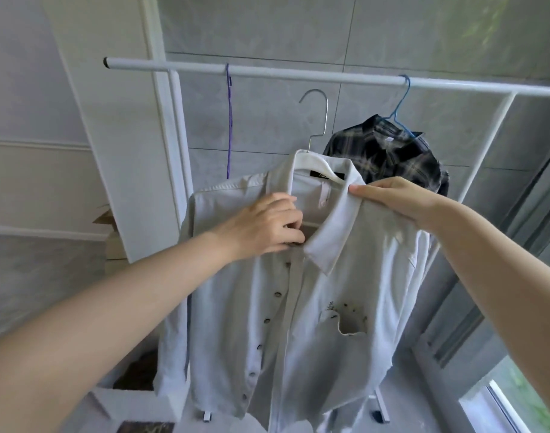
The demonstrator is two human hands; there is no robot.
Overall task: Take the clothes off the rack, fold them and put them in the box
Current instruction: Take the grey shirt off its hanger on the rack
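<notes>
left hand (267,225) fingers curled gripping white shirt (298,307) at the top button, right hand (395,198) pinching its collar, hanger (317,120) off the rack (298,75)

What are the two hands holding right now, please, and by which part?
Both hold the white shirt: the left hand grips its front placket at the neck, the right hand pinches its collar.

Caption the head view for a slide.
Both hands, left hand and right hand, hold a white button-up shirt on its hanger, off the white rack rail.
</notes>
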